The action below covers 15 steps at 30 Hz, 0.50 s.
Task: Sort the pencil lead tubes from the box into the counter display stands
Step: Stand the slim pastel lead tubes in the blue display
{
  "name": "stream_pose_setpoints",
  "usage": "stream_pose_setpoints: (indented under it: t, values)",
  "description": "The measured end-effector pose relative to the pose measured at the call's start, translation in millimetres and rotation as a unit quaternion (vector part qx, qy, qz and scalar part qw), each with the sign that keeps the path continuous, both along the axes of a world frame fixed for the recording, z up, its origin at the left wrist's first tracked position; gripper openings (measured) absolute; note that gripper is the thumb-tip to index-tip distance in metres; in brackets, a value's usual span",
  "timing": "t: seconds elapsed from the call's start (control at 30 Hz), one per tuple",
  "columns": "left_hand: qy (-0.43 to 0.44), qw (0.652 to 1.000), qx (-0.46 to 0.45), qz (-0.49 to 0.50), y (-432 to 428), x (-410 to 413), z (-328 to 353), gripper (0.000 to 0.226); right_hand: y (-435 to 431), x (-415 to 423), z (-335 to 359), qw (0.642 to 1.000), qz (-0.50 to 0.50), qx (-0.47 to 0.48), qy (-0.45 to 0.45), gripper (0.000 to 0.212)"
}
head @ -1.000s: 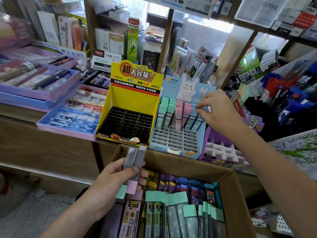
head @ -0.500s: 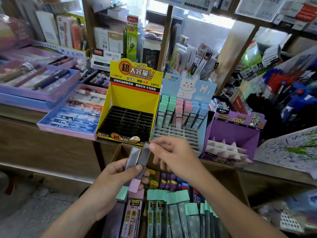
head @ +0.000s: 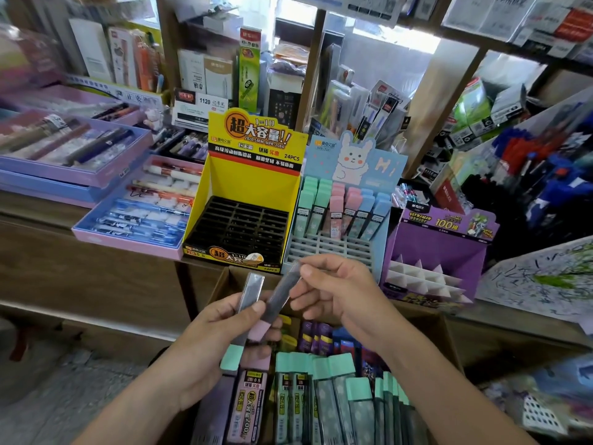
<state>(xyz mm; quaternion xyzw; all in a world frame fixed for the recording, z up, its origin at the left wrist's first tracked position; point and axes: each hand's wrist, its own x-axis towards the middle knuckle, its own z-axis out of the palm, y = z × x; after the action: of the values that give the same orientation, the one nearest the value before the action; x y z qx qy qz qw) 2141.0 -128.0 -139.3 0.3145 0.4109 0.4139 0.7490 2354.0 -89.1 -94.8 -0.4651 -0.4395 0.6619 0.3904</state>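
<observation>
My left hand (head: 221,335) grips two lead tubes above the cardboard box (head: 430,319): a green-capped tube (head: 250,295) and a pink-capped tube (head: 277,303). My right hand (head: 337,290) pinches the upper end of the pink-capped tube, tilting it to the right. The box holds several more tubes, among them green-capped tubes (head: 333,393). On the counter behind stand three displays: a yellow stand (head: 253,194) with empty black slots, a blue rabbit stand (head: 349,175) with green, pink and blue tubes in its back rows, and a purple stand (head: 436,252) with white dividers.
Lilac and blue pen trays (head: 138,207) lie on the wooden counter at left. Shelves packed with stationery rise behind the displays. A rack of blue and red pens (head: 545,165) stands at right. A scribbled paper (head: 542,277) lies right of the purple stand.
My right hand came back from the blue rabbit stand to my left hand and took hold of the pink-capped tube's top, which now tilts away from the green-capped one.
</observation>
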Motion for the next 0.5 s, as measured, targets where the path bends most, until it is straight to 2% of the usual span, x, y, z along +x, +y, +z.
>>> stream_pose_setpoints:
  t: [0.07, 0.17, 0.37, 0.5]
  values:
    - [0.004, 1.0, 0.011, 0.007, 0.3, 0.0, -0.6, 0.027, 0.4, 5.5, 4.9, 1.0, 0.008, -0.001, 0.017, 0.037]
    - [0.012, 0.999, 0.044, 0.015, 1.8, 0.8, -2.0, 0.028, -0.4, 11.5, 10.9, 1.0, 0.024, -0.003, 0.017, 0.04]
    - [-0.01, 0.996, 0.062, 0.056, 4.7, -2.0, -4.7, 0.037, -4.2, 18.2, 10.4, 0.993, 0.075, 0.006, -0.096, 0.018]
    - [0.001, 0.995, 0.079, 0.069, 5.8, -2.7, -5.4, 0.045, -5.9, 16.9, 7.4, 0.975, 0.129, 0.036, -0.18, 0.031]
